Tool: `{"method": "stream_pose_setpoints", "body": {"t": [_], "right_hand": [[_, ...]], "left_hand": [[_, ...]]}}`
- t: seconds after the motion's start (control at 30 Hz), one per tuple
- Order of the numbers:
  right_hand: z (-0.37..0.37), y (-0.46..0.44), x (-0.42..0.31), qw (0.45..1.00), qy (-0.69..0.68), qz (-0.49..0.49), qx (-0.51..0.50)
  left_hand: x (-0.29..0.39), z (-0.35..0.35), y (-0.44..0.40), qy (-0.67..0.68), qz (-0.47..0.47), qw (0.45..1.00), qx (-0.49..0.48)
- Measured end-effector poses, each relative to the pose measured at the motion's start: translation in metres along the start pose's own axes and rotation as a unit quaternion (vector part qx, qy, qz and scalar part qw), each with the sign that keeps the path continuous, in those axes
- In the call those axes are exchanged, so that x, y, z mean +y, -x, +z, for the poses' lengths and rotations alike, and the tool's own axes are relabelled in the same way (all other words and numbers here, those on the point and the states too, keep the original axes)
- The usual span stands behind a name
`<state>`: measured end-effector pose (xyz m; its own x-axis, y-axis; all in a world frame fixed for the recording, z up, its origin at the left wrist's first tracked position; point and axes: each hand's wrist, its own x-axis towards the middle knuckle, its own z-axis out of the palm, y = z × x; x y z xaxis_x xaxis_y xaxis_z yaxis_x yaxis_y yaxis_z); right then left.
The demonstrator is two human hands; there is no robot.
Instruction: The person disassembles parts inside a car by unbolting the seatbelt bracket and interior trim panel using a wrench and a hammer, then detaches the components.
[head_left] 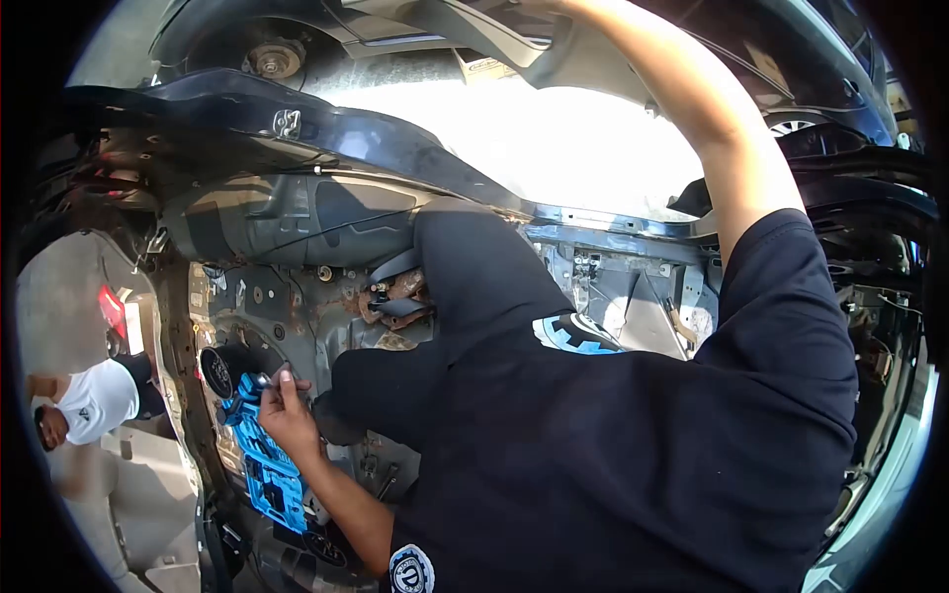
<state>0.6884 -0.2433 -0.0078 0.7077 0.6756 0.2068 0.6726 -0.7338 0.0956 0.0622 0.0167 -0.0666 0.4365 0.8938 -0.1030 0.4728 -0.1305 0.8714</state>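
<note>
My left hand (288,413) is at the lower left, thumb and fingers pinched round a small silvery metal piece (265,381), too small to name surely. Just beside and below it lies an open blue tool case (275,484) with moulded slots. A black round object (219,372) sits next to the case's upper end. My right arm (707,109) reaches up past the door opening to the top edge; its hand is out of the picture.
Around me is a stripped car interior with a bare metal floor (257,296). A dark door sill (371,143) runs across above my legs. A rusty bracket (400,296) lies near my knee. Another person in a white shirt (99,403) is outside at the far left.
</note>
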Motion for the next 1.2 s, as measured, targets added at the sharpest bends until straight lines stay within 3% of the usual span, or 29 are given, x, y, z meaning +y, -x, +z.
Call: {"method": "stream_pose_setpoints", "body": {"t": [0.1, 0.17, 0.27, 0.3, 0.4, 0.47, 0.63, 0.93, 1.0, 1.03, 1.1, 1.2], "right_hand": [[0.078, 0.007, -0.018, 0.998, -0.011, 0.025, -0.049], [0.124, 0.015, -0.025, 0.993, -0.050, 0.066, -0.087], [0.170, 0.034, -0.040, 0.984, -0.101, 0.089, -0.118], [0.199, 0.038, -0.041, 0.987, -0.115, 0.080, -0.073], [0.204, 0.017, -0.071, 0.989, -0.103, 0.040, -0.099], [0.209, 0.000, -0.083, 0.992, -0.108, 0.001, -0.063], [0.217, -0.045, -0.122, 0.994, -0.100, -0.011, -0.052], [0.279, -0.032, -0.151, 0.977, -0.160, 0.066, -0.128], [0.279, -0.019, -0.167, 0.968, -0.180, 0.128, -0.119], [0.282, -0.013, -0.180, 0.956, -0.200, 0.207, -0.051], [0.198, 0.014, -0.199, 0.939, -0.250, 0.208, -0.110], [0.388, 0.012, -0.166, 0.991, -0.084, 0.060, -0.083]], "left_hand": [[-0.068, 0.001, 0.018, 0.054, -0.036, 0.998, -0.022], [-0.079, 0.001, 0.033, 0.000, -0.058, 0.998, -0.028], [-0.085, -0.001, 0.050, 0.027, -0.085, 0.996, -0.018], [-0.083, -0.004, 0.054, 0.013, -0.090, 0.996, -0.013], [-0.086, -0.009, 0.063, 0.032, -0.103, 0.994, 0.006], [-0.083, -0.009, 0.066, 0.037, -0.123, 0.992, 0.017], [-0.092, -0.007, 0.077, 0.054, -0.112, 0.992, 0.033], [-0.099, 0.002, 0.102, 0.054, -0.119, 0.991, 0.023], [-0.096, 0.004, 0.102, 0.032, -0.129, 0.991, 0.015], [-0.095, 0.006, 0.103, 0.044, -0.123, 0.991, 0.010], [-0.095, 0.006, 0.100, 0.037, -0.121, 0.992, -0.001], [-0.093, 0.009, 0.097, 0.054, -0.116, 0.992, 0.007]]}}
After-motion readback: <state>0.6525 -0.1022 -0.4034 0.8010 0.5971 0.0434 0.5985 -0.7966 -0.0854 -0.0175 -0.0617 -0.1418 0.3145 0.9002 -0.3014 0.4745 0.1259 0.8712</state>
